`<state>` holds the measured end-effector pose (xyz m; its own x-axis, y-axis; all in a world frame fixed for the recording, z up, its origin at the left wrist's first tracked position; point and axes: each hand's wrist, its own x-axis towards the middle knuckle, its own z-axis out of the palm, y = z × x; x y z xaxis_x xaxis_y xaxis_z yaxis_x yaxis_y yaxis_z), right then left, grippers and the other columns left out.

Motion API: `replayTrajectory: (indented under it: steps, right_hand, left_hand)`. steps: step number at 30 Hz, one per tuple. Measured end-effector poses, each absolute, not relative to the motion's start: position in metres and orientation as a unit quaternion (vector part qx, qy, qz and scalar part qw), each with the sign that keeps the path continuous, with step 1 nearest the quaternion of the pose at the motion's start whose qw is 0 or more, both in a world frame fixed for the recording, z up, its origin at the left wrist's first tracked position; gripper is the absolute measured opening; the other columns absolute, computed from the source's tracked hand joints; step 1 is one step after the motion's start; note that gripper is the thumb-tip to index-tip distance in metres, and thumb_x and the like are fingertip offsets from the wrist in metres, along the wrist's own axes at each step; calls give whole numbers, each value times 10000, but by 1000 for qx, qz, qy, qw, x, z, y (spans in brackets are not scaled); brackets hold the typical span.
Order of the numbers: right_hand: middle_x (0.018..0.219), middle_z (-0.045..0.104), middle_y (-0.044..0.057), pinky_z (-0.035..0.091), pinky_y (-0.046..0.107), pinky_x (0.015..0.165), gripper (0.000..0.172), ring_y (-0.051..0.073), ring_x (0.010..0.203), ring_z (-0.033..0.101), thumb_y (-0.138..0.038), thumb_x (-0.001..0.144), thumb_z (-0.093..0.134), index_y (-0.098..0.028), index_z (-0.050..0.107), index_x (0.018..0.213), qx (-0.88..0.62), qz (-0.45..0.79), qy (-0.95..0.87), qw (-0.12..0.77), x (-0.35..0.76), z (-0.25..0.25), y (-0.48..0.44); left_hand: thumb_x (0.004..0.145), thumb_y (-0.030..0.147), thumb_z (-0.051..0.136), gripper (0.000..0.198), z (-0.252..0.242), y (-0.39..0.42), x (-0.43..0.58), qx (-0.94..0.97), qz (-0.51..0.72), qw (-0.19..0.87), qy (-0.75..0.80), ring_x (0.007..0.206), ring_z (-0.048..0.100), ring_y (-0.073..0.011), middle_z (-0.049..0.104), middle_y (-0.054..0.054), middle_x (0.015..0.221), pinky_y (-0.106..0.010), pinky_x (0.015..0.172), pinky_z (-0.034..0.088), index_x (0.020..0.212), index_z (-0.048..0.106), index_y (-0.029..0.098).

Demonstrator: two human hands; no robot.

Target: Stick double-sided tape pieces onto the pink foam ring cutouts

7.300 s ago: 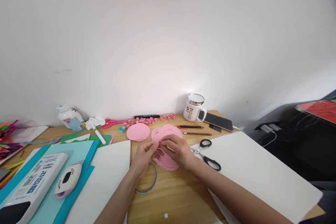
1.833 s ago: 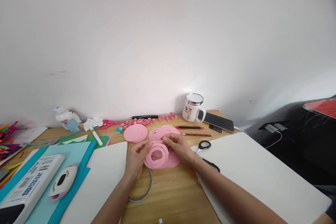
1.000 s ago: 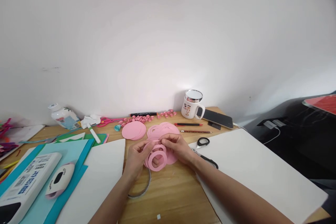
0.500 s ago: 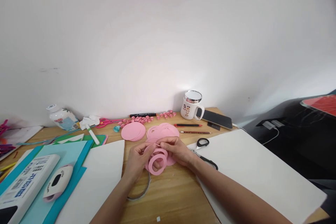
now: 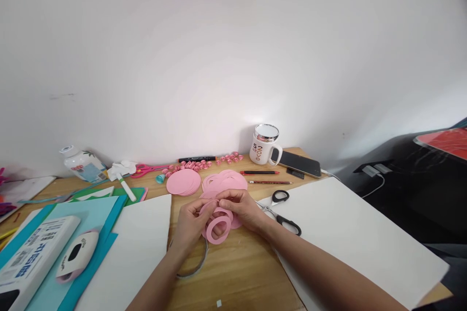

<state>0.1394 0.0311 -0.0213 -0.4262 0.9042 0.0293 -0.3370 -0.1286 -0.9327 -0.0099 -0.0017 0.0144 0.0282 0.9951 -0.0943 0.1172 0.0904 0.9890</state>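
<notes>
A linked bunch of pink paper rings (image 5: 209,233) hangs between my two hands over the wooden table. My left hand (image 5: 193,218) pinches the top of it between thumb and fingers. From the other side my right hand (image 5: 239,207) grips the same spot, its fingertips nearly touching the left ones. What exactly the fingertips press together is too small to see. Just beyond the hands lie a pile of pink paper pieces (image 5: 229,181) and a stack of pink paper discs (image 5: 183,182). A thin grey band (image 5: 199,266) curves below my left hand.
Black-handled scissors (image 5: 280,209) lie right of my right hand, partly on a white sheet (image 5: 350,233). A mug (image 5: 263,145), a phone (image 5: 299,163) and pencils (image 5: 270,182) are behind. Coloured sheets (image 5: 87,209) and a white-pink device (image 5: 77,256) are at left.
The view has shifted slightly, so the table things sit a little further left. Both hands stay pinched at the top of the rings, with only slight finger movement.
</notes>
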Motion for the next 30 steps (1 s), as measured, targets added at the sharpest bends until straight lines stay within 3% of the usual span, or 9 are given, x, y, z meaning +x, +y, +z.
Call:
replayTrajectory:
  steps: [19, 30]
  right_hand:
    - [769, 659, 37, 424, 263, 695, 311, 136, 704, 554, -430, 755, 585, -145, 685, 825, -282, 670, -523, 445, 140, -21, 31]
    - [721, 653, 21, 419, 256, 652, 260, 122, 645, 534, -405, 702, 646, -149, 688, 716, -309, 665, -494, 467, 140, -21, 32]
  left_hand:
    - [705, 416, 609, 302, 16, -3, -9, 510, 428, 515, 540, 490, 606, -155, 694, -46, 607, -222, 455, 456, 715, 671, 121]
    - [696, 409, 626, 319, 12, -2, -11, 511, 441, 511, 532, 562, 616, -169, 701, -64, 685, -233, 497, 467, 787, 688, 110]
